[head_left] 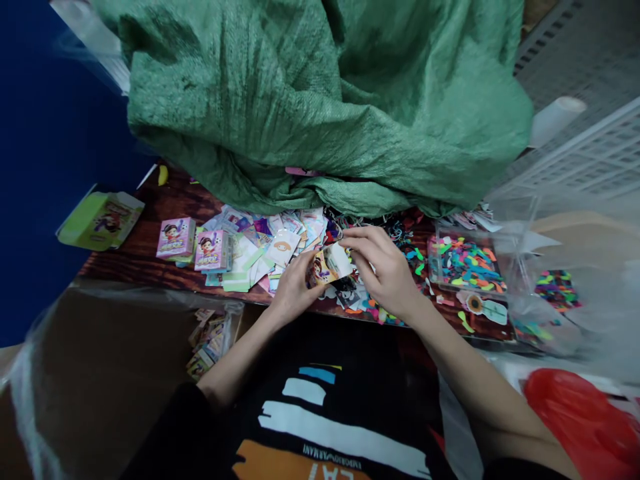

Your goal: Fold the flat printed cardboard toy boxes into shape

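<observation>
Green sack: cut off by the top edge; it hides the rear of the tabletop and most of a pink item. Small carton: partly covered by the left hand, print too blurred to read (interior likewise indeterminate). Red bag: cut off at right. Shirt: large lettering cropped below

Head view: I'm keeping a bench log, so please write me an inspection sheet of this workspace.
Surface: dark wood-patterned table, partly covered; two pink boxes towards the left.
Job's things: small printed box, held.
Clutter: loose cards, bright small pieces.
Hands: left hand holds the small printed box; right hand has its fingers at the box's white end, contact unclear.
Cables: nothing seen.
Surroundings: green sack behind, red plastic at lower right.
</observation>
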The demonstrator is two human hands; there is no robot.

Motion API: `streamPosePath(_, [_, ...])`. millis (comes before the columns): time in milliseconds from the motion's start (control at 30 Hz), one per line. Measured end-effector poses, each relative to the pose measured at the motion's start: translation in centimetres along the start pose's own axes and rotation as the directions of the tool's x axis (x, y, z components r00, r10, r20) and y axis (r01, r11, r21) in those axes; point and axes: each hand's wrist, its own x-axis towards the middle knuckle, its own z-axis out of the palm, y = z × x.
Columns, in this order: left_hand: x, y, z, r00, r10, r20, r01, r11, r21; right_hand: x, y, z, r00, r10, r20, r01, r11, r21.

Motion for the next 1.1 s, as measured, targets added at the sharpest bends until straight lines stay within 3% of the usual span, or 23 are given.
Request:
streamPosePath(200, [0.1,0.1,0.4,1.0,0.011,-0.013,-0.012,0.998,-0.068,-2.4,0.6,1.7,0.989,0.046,0.142,-0.04,0.998,-0.043])
streamPosePath(333, [0.3,0.1,0.7,0.999,0.003,-0.04,-0.01,0.986,-0.164,-3.4,0.3,2.5,0.986,0.157,-0.06,-0.149,0.982,0.121])
streamPosePath(433, [0.1,0.5,0.8,0.999,-0.037,-0.032,0.031,0.984,-0.178,-3.5,0.3,3.1,0.966,0.227,-0.12,-0.202,0.96,0.193])
streamPosePath(500, [-0.2,1.1,0.9,0.997,-0.074,-0.006,0.072,0.982,-0.177,-3.2,0.8,3.6,0.929,0.341,-0.145,-0.291,0.913,0.287])
streamPosePath(633, [-1.2,2.2,0.9,0.992,-0.123,0.02,0.123,0.947,-0.296,-2.6,2.0,4.4,0.774,0.601,-0.197,-0.399,0.705,0.586])
streamPosePath(767, [-2.0,2.6,0.7,0.995,-0.094,0.035,0.1,0.922,-0.373,-3.3,2.0,4.7,0.71,0.677,-0.192,-0.427,0.631,0.648])
streamPosePath(833, [-2.2,2.5,0.6,0.993,-0.095,0.064,0.112,0.914,-0.391,-3.9,1.9,4.5,0.721,0.674,-0.161,-0.453,0.634,0.626])
streamPosePath(967, [-2.2,2.2,0.2,0.964,-0.152,0.219,0.244,0.832,-0.498,-4.5,1.8,3.7,0.79,0.612,-0.036,-0.495,0.671,0.553])
streamPosePath(1100, [-1.9,2.2,-0.1,0.947,-0.187,0.26,0.299,0.806,-0.511,-4.1,1.8,2.6,0.861,0.508,0.042,-0.437,0.693,0.573])
